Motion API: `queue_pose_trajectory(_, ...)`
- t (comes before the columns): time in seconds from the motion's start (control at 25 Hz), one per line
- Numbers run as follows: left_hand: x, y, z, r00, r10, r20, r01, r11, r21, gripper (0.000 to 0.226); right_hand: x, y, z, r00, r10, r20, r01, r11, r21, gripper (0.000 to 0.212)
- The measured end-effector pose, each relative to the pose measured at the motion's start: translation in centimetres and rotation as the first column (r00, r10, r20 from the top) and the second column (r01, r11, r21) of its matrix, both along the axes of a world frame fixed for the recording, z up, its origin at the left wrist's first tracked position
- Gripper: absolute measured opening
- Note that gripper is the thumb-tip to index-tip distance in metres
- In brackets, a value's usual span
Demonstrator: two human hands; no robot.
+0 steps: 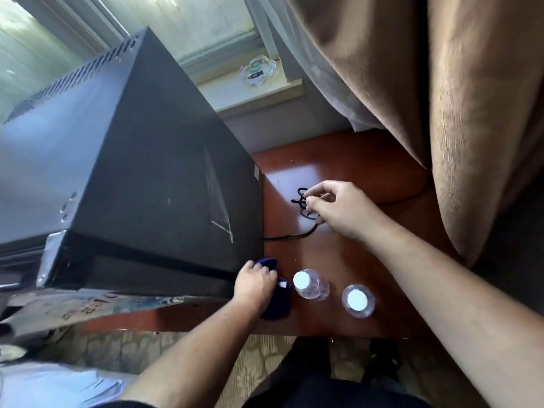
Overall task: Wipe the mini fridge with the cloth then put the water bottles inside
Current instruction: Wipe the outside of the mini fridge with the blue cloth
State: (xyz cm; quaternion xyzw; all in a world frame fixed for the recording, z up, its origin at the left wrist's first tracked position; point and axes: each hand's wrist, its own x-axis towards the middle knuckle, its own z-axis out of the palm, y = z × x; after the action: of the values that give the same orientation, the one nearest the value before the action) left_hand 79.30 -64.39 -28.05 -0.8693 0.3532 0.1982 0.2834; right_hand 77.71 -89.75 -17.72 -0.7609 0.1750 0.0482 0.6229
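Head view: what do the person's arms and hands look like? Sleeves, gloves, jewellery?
Both forearms are bare as far as the frame shows; no sleeve edge is visible. The left hand and right hand wear no gloves. No watch, bracelet or ring is visible on either wrist or on the fingers that show. Dark clothing appears at the bottom edge, below the arms.
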Motion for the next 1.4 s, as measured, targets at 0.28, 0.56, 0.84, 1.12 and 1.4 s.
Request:
queue_pose_trajectory(0.28, 1.8, -0.6, 5.7, 0.975, -0.044, 0.22, 0.061, 0.996, -0.072, 0.017, 0.0, 1.0, 1.8, 0.997, 0.073, 0.023, -0.072, 0.996, -0.049, 0.036)
queue_pose_trajectory(0.56, 10.1, -4.5, 18.6, 0.826, 0.042, 0.563, 0.055, 0.986, -0.155, 0.018, 1.2, 3.2, 3.6, 0.988, 0.121, 0.092, -0.115, 0.991, -0.061, 0.02)
queue_pose_trajectory(0.84, 14.8, -7.2, 26.2, 0.709, 0.146, 0.69, 0.01, 0.976, -0.216, 0.026, 1.7, 4.2, 3.6, 0.985, 0.135, 0.11, -0.127, 0.989, -0.079, 0.014)
queue_pose_trajectory(1.12, 8.7, -4.0, 12.8, 0.886, 0.083, 0.457, -0.02, 0.99, -0.14, 0.01, 1.0, 3.7, 1.8, 0.99, 0.107, 0.086, -0.101, 0.993, -0.067, 0.009)
queue_pose_trajectory(1.4, 4.4, -1.5, 10.2, 0.919, -0.055, 0.391, 0.092, 0.993, -0.078, 0.016, 1.9, 3.9, 1.9, 0.992, 0.11, 0.064, -0.106, 0.992, -0.07, 0.015)
